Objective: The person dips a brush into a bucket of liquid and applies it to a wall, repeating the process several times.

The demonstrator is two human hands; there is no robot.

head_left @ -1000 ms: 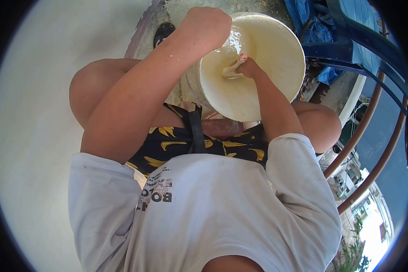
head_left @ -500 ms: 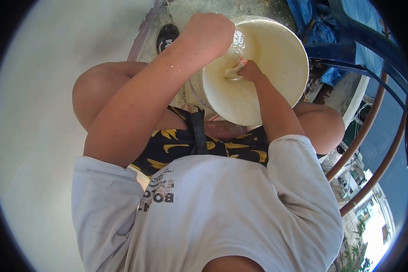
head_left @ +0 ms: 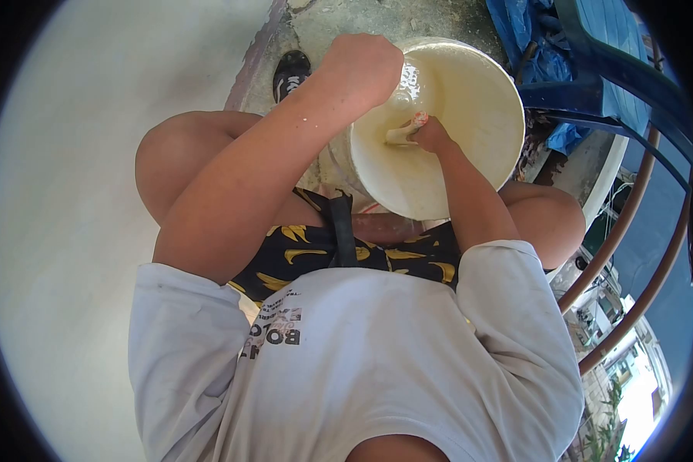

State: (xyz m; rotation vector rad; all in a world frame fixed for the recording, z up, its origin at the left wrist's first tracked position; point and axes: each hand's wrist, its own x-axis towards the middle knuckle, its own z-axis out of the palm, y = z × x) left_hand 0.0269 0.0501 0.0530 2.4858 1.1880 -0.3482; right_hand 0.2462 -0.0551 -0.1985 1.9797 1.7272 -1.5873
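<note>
A pale tool (head_left: 399, 137) is gripped inside a white bucket (head_left: 493, 115) by the fingers of the right hand (head_left: 433, 137), which are curled closed around its shaft, with some fingertips hidden. The left hand (head_left: 366, 69) is positioned at the bucket's rim, left of and beyond the right fingers; its own fingers are turned out of sight, so how far they are closed, and whether the rim is held, cannot be told. For good control, the shaft is best held firmly, movements are best made smooth and low, and the bucket is best steadied at the rim so that tipping and splashing are avoided. The tool's long axis is set on a slant across the right fingers: its reddish end (head_left: 420, 118) is pointed up, showing just above them, while the pale end is directed down and to their left, toward the bucket's interior. A wet sheen (head_left: 410, 79) is seen beyond the right fingers; a blue chair (head_left: 566, 94) is set to their right, outside the bucket.
</note>
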